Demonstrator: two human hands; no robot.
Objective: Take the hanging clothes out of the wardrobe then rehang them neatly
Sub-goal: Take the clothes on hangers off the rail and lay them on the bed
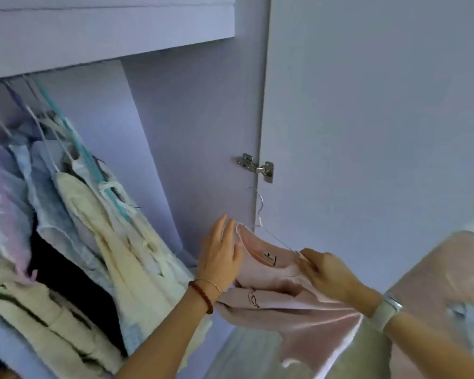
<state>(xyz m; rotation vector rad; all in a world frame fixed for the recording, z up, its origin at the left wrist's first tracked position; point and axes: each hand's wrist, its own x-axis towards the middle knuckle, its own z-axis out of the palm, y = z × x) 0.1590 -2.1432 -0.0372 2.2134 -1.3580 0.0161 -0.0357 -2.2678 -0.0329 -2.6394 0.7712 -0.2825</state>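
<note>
On my left the hung clothes (74, 214) crowd the wardrobe. My left hand (220, 255), fingers straight and together, presses the pink shirt (271, 272) at its left shoulder. The wire hanger (259, 212) hooks upward between both hands, long axis running left-right. My right hand (326, 273) pinches the right shoulder, farther from the wardrobe.

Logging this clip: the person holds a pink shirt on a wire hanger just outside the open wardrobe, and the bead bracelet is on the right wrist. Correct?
Not quite. The head view shows the bead bracelet on the left wrist; the right wrist wears a white watch. The rest holds: both hands hold the pink shirt on its wire hanger by the open wardrobe.
</note>
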